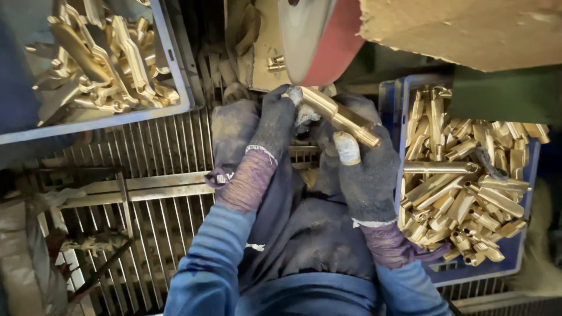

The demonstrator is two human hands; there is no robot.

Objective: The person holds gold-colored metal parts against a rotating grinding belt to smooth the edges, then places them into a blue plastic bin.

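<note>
- Here, L hand & R hand, both in dark gloves, clench one brass part, its end against the red-rimmed wheel.
- Blue crate w/ brass pieces at right; grey tray w/ more upper left.
- Brown cardboard sheet top right.
- Metal grating underneath.

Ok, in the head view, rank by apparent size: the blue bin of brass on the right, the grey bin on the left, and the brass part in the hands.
1. Blue bin and grey bin: look similar, both cut off or covered, so unranked.
2. Brass part, gripped by left hand and right hand: clearly smallest.
</note>
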